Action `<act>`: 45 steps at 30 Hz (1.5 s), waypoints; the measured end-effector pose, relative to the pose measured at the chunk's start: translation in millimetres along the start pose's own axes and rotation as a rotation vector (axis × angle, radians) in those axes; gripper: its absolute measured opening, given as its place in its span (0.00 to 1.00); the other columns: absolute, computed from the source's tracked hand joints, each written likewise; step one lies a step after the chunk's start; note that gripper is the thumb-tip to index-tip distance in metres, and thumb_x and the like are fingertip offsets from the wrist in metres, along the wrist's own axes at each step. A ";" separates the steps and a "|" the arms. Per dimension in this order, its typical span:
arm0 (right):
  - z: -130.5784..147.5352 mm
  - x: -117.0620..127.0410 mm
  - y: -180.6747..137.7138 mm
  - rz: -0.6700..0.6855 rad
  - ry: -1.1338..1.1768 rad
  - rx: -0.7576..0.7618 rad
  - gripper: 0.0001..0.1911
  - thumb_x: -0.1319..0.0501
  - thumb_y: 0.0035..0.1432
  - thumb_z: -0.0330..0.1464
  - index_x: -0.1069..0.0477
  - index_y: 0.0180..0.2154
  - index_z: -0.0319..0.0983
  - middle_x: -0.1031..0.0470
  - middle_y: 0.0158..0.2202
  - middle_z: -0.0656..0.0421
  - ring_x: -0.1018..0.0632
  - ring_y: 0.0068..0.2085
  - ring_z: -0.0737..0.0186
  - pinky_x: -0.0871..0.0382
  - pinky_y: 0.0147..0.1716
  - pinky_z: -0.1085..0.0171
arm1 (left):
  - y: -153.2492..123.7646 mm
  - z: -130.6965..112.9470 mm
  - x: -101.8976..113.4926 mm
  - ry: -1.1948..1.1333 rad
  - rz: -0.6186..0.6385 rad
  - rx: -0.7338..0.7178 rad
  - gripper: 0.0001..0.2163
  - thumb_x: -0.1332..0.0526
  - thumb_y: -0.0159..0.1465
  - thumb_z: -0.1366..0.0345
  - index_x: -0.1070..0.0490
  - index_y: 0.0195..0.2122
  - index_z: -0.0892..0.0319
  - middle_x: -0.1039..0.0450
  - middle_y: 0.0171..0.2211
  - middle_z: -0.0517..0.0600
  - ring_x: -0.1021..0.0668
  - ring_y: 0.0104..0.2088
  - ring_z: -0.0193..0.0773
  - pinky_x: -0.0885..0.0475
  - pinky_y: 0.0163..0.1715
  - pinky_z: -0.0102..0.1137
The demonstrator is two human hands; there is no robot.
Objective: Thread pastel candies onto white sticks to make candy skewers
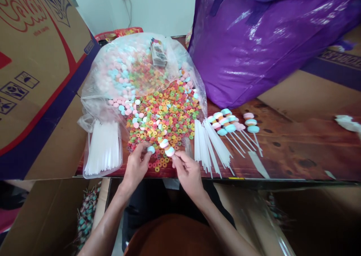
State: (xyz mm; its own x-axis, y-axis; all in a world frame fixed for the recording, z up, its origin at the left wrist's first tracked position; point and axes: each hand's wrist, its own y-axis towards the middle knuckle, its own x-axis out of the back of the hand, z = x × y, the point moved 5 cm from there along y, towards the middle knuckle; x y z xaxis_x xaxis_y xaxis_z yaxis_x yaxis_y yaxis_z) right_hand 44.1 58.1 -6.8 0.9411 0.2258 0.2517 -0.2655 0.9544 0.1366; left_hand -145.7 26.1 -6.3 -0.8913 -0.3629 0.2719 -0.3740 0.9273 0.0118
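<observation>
Between the fingertips of my left hand is a light blue candy. My right hand pinches a candy skewer at its lower end; pale marshmallow-like pieces alternate on it with orange-yellow rings. The stick itself is mostly hidden by my fingers. Both hands are close together over the near edge of a heap of coloured ring candies. Pink, blue and white round candies lie at the heap's left side. Right of my right hand, white sticks lie in a fanned bunch.
Several finished candy skewers rest on the wooden table. A clear tray of white sticks stands left. Behind is a clear plastic bag of candies. A cardboard box and a purple bag flank it. More skewers fill a box below.
</observation>
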 end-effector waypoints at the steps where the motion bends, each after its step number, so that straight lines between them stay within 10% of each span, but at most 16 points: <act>1: 3.1 -1.0 -1.7 0.027 -0.018 0.020 0.11 0.45 0.68 0.35 0.30 0.32 0.40 0.33 0.23 0.64 0.32 0.23 0.68 0.40 0.23 0.69 | 1.2 2.6 2.3 -0.093 -0.046 0.063 0.10 0.34 0.60 0.63 0.25 0.43 0.55 0.21 0.40 0.50 0.21 0.41 0.40 0.27 0.45 0.33; 14: 14.5 -12.5 -6.6 0.047 -0.171 0.215 0.11 0.47 0.69 0.28 0.29 0.34 0.38 0.30 0.25 0.61 0.29 0.25 0.67 0.38 0.27 0.69 | 6.3 -5.0 -2.8 -0.342 -0.161 0.134 0.18 0.32 0.57 0.59 0.25 0.47 0.59 0.20 0.43 0.52 0.21 0.45 0.42 0.26 0.46 0.34; 45: 8.9 -27.9 -4.7 -0.016 -0.250 0.180 0.11 0.48 0.65 0.27 0.32 0.30 0.38 0.33 0.22 0.63 0.33 0.21 0.68 0.43 0.24 0.68 | 4.8 15.2 -19.9 -0.087 -0.158 0.038 0.09 0.36 0.62 0.59 0.21 0.40 0.57 0.19 0.39 0.50 0.19 0.39 0.39 0.24 0.43 0.33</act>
State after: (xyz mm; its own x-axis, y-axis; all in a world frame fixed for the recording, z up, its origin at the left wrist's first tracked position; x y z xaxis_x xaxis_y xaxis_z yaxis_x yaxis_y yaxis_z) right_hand 17.2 45.6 -6.0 0.8708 0.1348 0.4729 -0.3051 0.9022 0.3047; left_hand -133.6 36.4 -26.3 -0.8387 -0.5123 0.1848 -0.5196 0.8543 0.0106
